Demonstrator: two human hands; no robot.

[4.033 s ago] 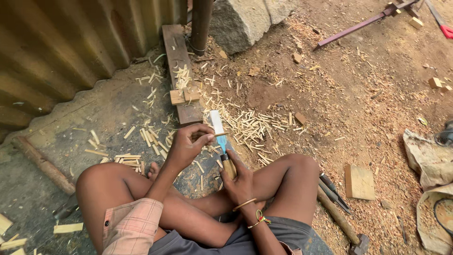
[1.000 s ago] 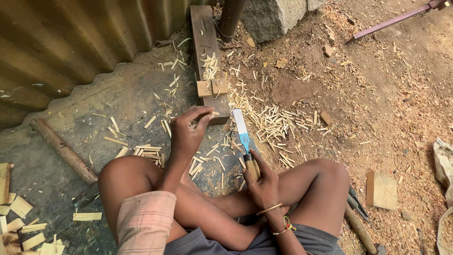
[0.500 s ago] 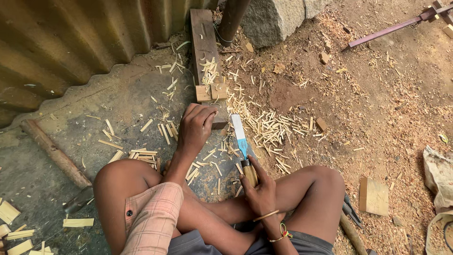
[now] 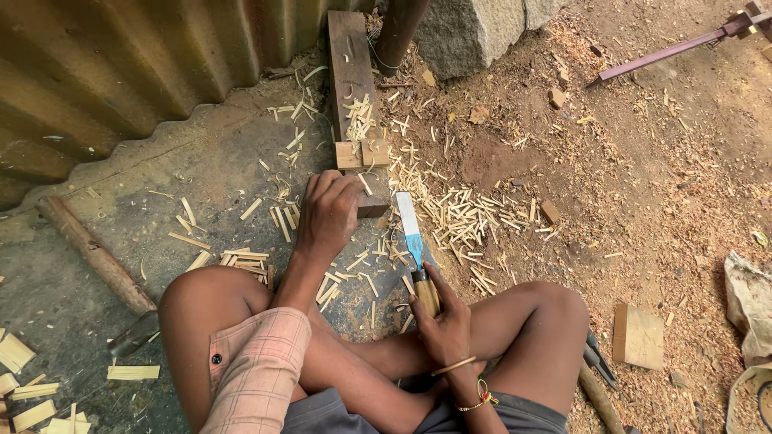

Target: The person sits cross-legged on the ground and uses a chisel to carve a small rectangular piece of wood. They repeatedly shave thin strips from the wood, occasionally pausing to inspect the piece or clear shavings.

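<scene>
I sit cross-legged on the ground. My right hand (image 4: 444, 323) grips the wooden handle of a chisel (image 4: 412, 233), whose flat blade with a blue band points away from me over the wood chips. My left hand (image 4: 330, 213) reaches forward to the near end of a dark wooden plank (image 4: 351, 72). Its fingers are curled around a thin wood stick (image 4: 366, 185) lying there. Two small pale wood blocks (image 4: 360, 153) sit on the plank just beyond that hand.
Corrugated metal sheeting (image 4: 121, 72) runs along the left. A stone block (image 4: 474, 28) and a post stand behind the plank. Wood slivers (image 4: 474, 217) litter the ground. A square wood block (image 4: 639, 337), a round pole (image 4: 92, 253), a metal rod (image 4: 667, 52) and sacks (image 4: 748, 305) lie around.
My left hand has moved forward from the chips near my knee to the plank's near end. The right hand keeps the chisel in about the same place.
</scene>
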